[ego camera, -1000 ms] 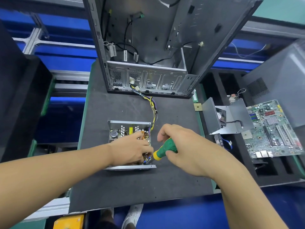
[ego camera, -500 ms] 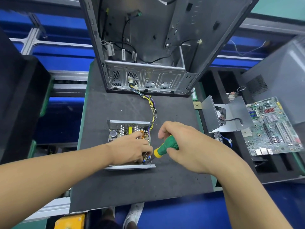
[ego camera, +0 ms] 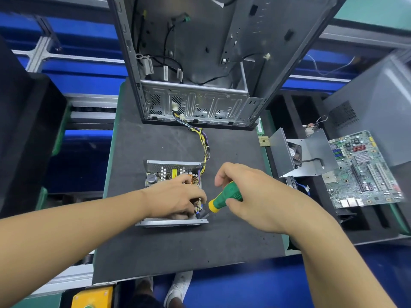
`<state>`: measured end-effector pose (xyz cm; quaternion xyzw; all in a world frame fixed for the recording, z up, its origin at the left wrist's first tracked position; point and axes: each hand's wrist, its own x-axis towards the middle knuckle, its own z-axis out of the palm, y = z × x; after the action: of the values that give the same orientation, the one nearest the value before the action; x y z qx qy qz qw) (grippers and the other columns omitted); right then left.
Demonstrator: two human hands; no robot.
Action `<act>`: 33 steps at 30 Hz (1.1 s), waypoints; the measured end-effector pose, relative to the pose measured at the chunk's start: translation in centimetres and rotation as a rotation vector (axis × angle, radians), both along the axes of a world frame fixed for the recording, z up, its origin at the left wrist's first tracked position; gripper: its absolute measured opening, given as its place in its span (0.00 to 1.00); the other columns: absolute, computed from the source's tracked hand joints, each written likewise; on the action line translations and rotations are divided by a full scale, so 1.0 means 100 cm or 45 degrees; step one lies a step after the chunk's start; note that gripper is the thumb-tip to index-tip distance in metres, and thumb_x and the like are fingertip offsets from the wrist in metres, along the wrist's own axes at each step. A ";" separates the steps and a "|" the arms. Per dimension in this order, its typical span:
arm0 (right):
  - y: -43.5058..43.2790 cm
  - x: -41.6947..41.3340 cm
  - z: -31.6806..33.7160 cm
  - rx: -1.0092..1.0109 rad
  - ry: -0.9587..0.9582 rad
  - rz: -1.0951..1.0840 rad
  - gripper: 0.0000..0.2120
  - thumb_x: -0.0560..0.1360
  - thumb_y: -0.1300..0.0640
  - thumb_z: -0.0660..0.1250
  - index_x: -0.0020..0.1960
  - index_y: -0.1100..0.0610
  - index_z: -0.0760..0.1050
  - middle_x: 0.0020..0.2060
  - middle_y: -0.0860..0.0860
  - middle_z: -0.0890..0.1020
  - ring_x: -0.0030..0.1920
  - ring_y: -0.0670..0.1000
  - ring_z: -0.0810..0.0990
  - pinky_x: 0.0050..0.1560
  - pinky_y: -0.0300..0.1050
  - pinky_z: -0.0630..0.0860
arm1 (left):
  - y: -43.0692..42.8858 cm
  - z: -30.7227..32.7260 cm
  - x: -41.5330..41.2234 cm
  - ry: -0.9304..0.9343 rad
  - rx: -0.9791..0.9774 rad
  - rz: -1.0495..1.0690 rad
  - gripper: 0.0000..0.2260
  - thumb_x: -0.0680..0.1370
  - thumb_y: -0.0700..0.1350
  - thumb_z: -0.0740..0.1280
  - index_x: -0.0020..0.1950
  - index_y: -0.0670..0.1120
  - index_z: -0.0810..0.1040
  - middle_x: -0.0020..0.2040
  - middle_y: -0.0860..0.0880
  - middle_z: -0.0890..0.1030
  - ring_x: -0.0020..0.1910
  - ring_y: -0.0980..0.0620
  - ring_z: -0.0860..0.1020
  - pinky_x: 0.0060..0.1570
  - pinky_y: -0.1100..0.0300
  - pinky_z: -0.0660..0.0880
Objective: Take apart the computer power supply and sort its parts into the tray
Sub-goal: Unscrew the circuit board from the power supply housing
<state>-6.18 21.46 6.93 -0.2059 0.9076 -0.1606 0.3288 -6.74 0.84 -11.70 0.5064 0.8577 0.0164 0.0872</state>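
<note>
Body parts in view: two hands, two forearms, footwear.

1. Left hand (ego camera: 175, 196) and right hand (ego camera: 255, 196): both bare. A short nail shows on the right thumb.
2. Left forearm (ego camera: 77, 230) and right forearm (ego camera: 333, 263): bare along the whole visible length, from each wrist to the frame edge.
3. Footwear: one white shoe (ego camera: 179, 285) with a rounded toe, below and between the hands, past the near edge of the worktop (ego camera: 178, 252). A second pale shoe (ego camera: 144, 281) lies on its left-hand side, mostly hidden, so its detail cannot be told.

Dark mat (ego camera: 155, 247) — on it the power supply (ego camera: 169, 172) and computer case (ego camera: 195, 103).
</note>
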 end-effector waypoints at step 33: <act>0.027 -0.018 0.014 -0.179 0.217 -0.286 0.08 0.78 0.56 0.65 0.52 0.46 0.68 0.45 0.45 0.72 0.35 0.45 0.70 0.35 0.44 0.68 | 0.044 0.068 0.000 -1.590 1.519 1.413 0.20 0.83 0.43 0.55 0.31 0.47 0.72 0.30 0.45 0.72 0.28 0.48 0.69 0.30 0.59 0.66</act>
<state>-8.02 24.15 8.35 -0.1385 0.9360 -0.2415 0.2154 -6.69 5.28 -4.92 -0.0996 0.6247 0.7389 0.2321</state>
